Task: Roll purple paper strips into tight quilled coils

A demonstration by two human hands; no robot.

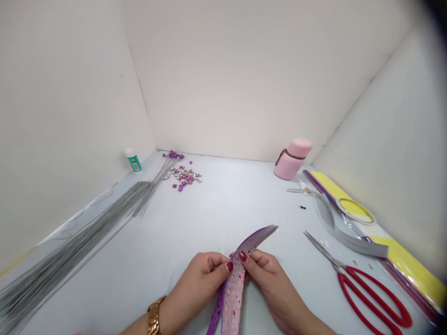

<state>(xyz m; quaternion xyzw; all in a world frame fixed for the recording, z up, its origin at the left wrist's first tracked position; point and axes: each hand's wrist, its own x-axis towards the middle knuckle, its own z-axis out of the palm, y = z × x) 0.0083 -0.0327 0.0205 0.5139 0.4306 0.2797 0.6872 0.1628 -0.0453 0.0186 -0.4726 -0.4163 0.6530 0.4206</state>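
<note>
Near the front of the table, my left hand (199, 284) and my right hand (271, 283) pinch a small bundle of paper strips between thumb and fingers. A pink strip with red hearts (233, 300) hangs down between the hands, with a purple patterned strip (216, 314) beside it on the left. Above my thumbs the upper ends curve up to the right, showing a greyish underside (259, 238). The fingertips behind the strips are partly hidden. A gold watch (154, 316) is on my left wrist.
Red-handled scissors (340, 267) lie at the right, near grey strips (352, 244), a tape roll (356, 210) and coloured sheets (412, 260). Behind them stands a pink bottle (292, 159). Grey wires (87, 237), small folded stars (186, 176) and a glue stick (133, 160) are at the left.
</note>
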